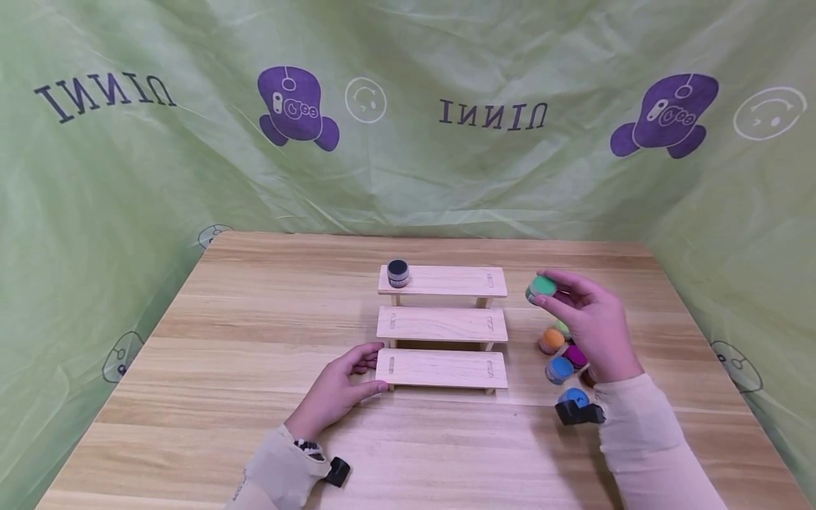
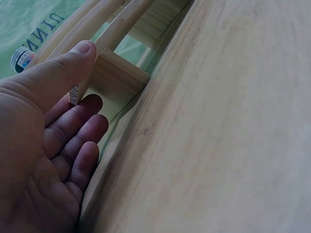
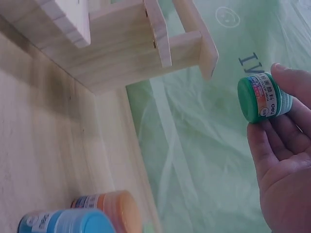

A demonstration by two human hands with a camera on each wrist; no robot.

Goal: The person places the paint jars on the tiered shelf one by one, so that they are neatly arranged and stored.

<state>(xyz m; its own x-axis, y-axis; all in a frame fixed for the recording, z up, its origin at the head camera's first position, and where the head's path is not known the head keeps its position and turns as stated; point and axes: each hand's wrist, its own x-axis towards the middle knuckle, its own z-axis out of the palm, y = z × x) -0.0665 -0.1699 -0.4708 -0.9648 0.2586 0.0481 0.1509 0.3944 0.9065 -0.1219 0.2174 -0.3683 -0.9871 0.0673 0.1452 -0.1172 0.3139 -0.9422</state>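
One green jar (image 1: 541, 287) in right hand (image 1: 594, 319), seemingly at fingertips (image 3: 256, 133)

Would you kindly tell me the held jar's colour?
The jar is green, clearest in the right wrist view.

Cream sleeves (image 1: 644, 425), black wrist pieces (image 1: 338, 472) (plus patterned band (image 1: 309, 447), left).

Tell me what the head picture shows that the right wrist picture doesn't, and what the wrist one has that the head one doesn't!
Only the head view: the left hand at the wooden stand, the black jar on its top shelf, and the purple jar.

Only the right wrist view: clear printing on the label of the green jar.

Both: the right hand holding that jar, the stand, the orange jar and blue.
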